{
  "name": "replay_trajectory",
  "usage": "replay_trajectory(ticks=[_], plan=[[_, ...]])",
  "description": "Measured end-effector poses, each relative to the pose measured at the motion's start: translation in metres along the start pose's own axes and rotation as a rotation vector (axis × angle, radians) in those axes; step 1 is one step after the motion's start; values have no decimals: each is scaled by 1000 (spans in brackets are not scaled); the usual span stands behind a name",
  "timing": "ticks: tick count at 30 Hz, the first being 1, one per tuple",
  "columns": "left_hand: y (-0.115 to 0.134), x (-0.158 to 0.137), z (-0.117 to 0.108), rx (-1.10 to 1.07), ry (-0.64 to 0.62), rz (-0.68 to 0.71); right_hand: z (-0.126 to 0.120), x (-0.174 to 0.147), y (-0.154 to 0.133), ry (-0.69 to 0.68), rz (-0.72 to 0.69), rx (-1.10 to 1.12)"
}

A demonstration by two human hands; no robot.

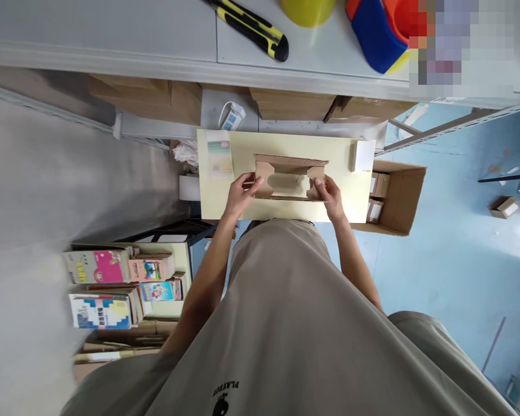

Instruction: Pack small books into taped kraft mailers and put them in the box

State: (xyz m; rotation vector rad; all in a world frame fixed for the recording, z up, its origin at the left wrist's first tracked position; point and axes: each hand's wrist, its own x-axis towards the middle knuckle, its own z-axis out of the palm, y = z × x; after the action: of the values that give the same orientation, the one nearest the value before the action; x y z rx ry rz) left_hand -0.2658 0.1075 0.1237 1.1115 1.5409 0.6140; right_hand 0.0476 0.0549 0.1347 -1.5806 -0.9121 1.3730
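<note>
Pinching the open carton (290, 167) at opposite ends, left hand (241, 196) and right hand (333, 199) likely hold it square.

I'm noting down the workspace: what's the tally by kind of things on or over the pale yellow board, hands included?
Hands: 2 (left hand, right hand)
Open cardboard piece, held by both: 1
White block-shaped item: 1
Flat item with coloured bands: 1
Total: 5
</note>
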Motion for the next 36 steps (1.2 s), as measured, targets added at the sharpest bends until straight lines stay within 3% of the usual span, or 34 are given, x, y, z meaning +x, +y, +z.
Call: replay_trajectory(ticks=[4,8,10,14,16,18,25,30,36], plan=[[-7,-4,-13,102,-57,-7,-8,-10,2,-30,135,-21],[-24,9,-11,169,-149,-15,0,-1,18,-55,212,-48],[-29,19,-7,121,-141,62,8,8,25,-29,125,-33],[-28,36,-3,-49,-35,299,17,26,30,24,-203,-83],[-24,38,-6,-88,-20,324,15,31,28,16,-282,-111],[-20,36,-12,-93,-48,281,10,30,21,41,-261,-101],[-19,15,-26,-27,-13,64,-4,16,1,10,65,-37],[-20,16,-28,-30,-17,11,5,17,3,4,54,-64],[-25,24,-35,-29,-114,18,13,24,11,-5,61,-71]])
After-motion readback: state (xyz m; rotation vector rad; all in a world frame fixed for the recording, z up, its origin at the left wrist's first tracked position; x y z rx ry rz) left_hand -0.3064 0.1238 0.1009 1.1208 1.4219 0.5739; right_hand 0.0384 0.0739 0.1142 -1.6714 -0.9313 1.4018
